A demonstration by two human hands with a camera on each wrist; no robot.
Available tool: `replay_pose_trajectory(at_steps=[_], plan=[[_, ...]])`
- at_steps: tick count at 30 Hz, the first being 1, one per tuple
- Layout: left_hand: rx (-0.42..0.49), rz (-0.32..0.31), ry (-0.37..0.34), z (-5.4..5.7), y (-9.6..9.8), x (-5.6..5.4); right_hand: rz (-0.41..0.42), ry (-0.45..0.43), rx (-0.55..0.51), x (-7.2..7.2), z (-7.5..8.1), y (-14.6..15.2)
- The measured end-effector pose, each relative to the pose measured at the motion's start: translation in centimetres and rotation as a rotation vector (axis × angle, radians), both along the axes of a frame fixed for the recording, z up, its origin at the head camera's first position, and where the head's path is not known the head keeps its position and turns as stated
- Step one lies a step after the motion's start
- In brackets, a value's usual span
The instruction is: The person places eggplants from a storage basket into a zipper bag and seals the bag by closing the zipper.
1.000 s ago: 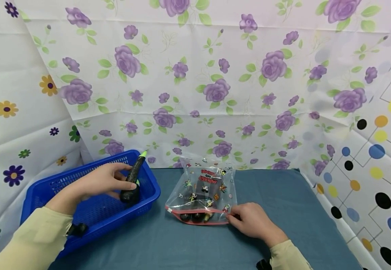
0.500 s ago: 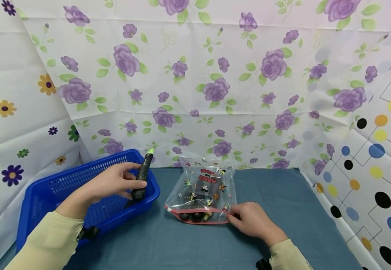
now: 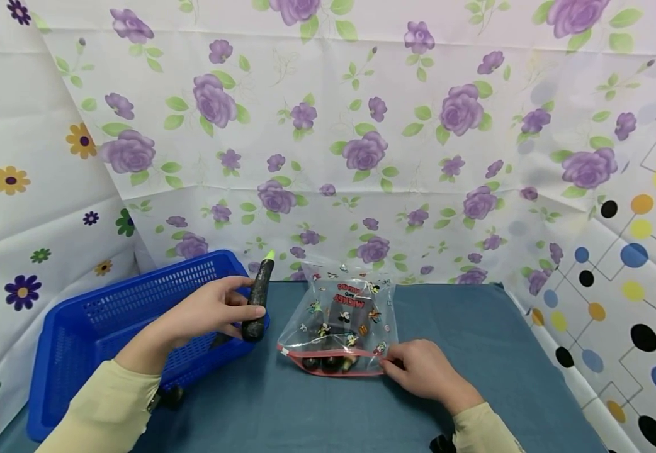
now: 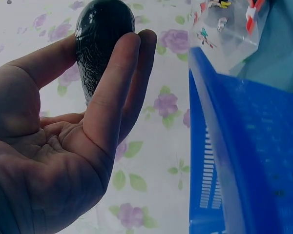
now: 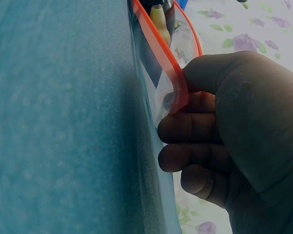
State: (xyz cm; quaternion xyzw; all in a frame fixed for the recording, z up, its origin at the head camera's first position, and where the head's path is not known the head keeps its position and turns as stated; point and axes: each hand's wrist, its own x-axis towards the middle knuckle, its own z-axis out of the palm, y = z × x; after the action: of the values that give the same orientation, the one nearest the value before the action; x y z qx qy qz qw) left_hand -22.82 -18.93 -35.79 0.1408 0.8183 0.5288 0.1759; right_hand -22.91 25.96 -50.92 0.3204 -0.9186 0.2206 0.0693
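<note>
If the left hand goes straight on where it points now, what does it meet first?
Probably the clear zip bag, though depth is unclear; the left hand may pass above it.

Blue cloth (image 3: 282, 412), between left hand (image 3: 208, 313) and right hand (image 3: 429, 371); rose-printed sheet (image 3: 316, 145), beyond; daisy-printed sheet (image 3: 33, 217), leftward; dotted sheet (image 3: 617, 270), rightward.

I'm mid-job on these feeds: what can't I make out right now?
Head: how many things lie in the bag; its print and glare obscure them.
Head: most of the dark thing in the basket; the left grip covers it.
Left wrist: the green tip of the vegetable; the left grip hides it.
Right wrist: the bag's far part; cut off by the top edge.
</note>
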Motion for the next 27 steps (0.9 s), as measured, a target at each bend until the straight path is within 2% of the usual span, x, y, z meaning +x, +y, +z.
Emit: replay_pose_trajectory(at_steps=[7,14,27], plan=[[0.046,-0.03,-0.005,-0.4,1.1,0.3,-0.005,0.002,0.007,0.0,0.0,0.0],[0.111,-0.058,-0.05,-0.9,2.0,0.5,-0.001,0.01,0.003,0.0,0.0,0.0],[0.127,-0.062,-0.06,-1.4,2.9,0.9,-0.01,-0.015,0.007,0.0,0.1,-0.1]])
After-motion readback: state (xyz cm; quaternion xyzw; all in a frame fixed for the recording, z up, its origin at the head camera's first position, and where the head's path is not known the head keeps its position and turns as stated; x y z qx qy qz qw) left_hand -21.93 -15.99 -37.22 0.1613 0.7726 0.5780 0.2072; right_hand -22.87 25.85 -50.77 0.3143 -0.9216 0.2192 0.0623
